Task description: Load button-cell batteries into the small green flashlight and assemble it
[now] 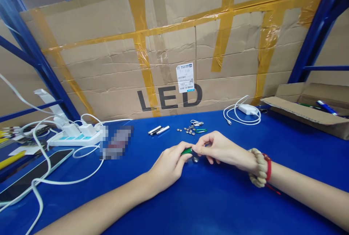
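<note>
A small, glossy green piece [187,151], pinched in the fingers of the left hand [167,160], is over the blue tabletop [218,206]; whether the right hand's [219,148] fingers pinch its end is unclear. Behind stands taped cardboard [109,71] marked LED.

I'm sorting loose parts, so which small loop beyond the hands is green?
The front loop, just beyond the right hand; its green colour sets it apart from the pale loop lying behind it.
</note>
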The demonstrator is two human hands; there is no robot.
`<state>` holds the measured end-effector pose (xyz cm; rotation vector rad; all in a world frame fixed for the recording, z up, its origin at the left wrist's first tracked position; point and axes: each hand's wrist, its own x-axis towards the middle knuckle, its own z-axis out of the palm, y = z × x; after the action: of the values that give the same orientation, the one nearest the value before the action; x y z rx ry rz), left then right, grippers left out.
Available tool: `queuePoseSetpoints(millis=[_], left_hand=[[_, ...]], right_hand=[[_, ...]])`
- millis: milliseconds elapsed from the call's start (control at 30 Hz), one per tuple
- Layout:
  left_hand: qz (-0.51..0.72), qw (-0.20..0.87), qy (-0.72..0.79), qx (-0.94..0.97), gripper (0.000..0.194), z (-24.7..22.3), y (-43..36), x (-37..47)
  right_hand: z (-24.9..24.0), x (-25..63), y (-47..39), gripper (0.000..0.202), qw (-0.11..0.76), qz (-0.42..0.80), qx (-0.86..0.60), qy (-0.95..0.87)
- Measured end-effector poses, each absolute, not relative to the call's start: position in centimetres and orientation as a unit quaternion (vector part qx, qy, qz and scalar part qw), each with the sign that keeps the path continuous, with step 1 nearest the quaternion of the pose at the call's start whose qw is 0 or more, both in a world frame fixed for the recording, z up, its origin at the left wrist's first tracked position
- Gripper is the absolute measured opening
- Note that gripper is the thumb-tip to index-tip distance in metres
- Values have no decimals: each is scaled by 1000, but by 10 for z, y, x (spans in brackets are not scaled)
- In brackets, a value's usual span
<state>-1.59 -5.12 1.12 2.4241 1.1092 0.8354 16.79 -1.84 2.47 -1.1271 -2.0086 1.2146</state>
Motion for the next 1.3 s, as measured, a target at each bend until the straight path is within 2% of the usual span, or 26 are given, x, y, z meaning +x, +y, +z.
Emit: queuePoseSetpoints(millis=[267,500,667,800,1067,1300], left_hand=[[299,172,403,848,15,11,-51,-15],[293,173,417,843,16,14,-52,-15],[283,171,429,841,17,15,-54,-15],[284,179,434,836,19,15,-55,-14],[298,206,434,825,18,15,-54,-14],[290,212,427,830,21,15,-53,-15]], right_hand=[[29,167,-19,37,280,440,-401,-753],[30,166,-21,38,308,383,-413,-767],[30,164,-23,33,367,282,-415,-783],[30,168,-23,24,414,153,-345,-828],[34,181,-17,18,367,-41,-217,-904],[35,183,-17,22,339,-60,-231,-910]])
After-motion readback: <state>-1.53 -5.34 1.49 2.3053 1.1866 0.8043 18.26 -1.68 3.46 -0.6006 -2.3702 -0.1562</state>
